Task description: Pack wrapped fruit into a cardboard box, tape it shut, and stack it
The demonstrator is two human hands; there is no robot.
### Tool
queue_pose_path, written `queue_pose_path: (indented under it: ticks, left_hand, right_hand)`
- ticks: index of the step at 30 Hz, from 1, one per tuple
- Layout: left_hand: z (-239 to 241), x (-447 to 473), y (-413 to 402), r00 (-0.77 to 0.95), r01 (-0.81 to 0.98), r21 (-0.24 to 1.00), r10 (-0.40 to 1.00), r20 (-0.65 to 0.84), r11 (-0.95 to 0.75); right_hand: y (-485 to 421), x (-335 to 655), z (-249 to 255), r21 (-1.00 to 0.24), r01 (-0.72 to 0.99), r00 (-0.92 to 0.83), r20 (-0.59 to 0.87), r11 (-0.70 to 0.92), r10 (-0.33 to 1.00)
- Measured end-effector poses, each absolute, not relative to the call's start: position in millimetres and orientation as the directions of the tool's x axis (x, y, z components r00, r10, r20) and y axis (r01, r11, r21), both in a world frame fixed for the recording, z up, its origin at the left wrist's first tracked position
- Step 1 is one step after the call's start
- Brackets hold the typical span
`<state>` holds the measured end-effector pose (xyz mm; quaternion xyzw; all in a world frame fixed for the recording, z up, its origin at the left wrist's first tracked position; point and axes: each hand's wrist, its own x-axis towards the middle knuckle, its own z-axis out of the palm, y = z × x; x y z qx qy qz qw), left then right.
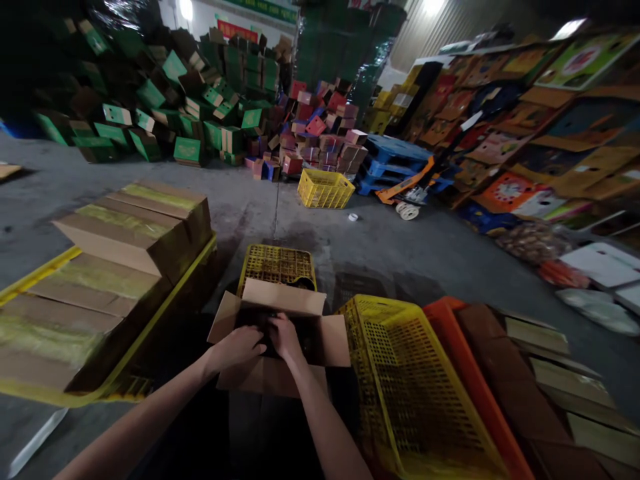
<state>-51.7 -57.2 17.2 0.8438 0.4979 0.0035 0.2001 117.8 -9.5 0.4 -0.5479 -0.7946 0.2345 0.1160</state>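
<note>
An open cardboard box (285,377) stands right before me, its flaps folded outward. Both my hands reach into its dark inside, where the contents are too dark to name. My left hand (240,348) is over the left part of the opening, fingers bent and closed toward the middle. Close beside it, my right hand (285,337) reaches in with curled fingers, the tips lost in the shadow. What either hand grips cannot be made out. Just behind the box is an upturned yellow crate (277,260).
Taped cartons (125,230) fill a yellow bin on my left. At my right stand a yellow basket (380,380) and an orange crate (445,307) beside more cartons (520,373). Farther off are a yellow crate (325,190), a pallet jack (410,187) and heaped green boxes (187,150).
</note>
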Motion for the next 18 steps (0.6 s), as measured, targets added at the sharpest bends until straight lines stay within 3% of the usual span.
queue_pose_path:
  ticks: [6, 18]
  left_hand:
    - [18, -47, -55, 0.479, 0.855, 0.297, 0.866, -0.141, -0.425]
    - [-18, -28, -20, 0.309, 0.940, 0.233, 0.911, -0.273, -0.249]
  right_hand:
    - [-17, 119, 2, -0.324, 0.884, -0.416, -0.216, 0.337, 0.884]
    - [-12, 184, 11, -0.189, 0.943, -0.318, -0.279, 0.273, 0.906]
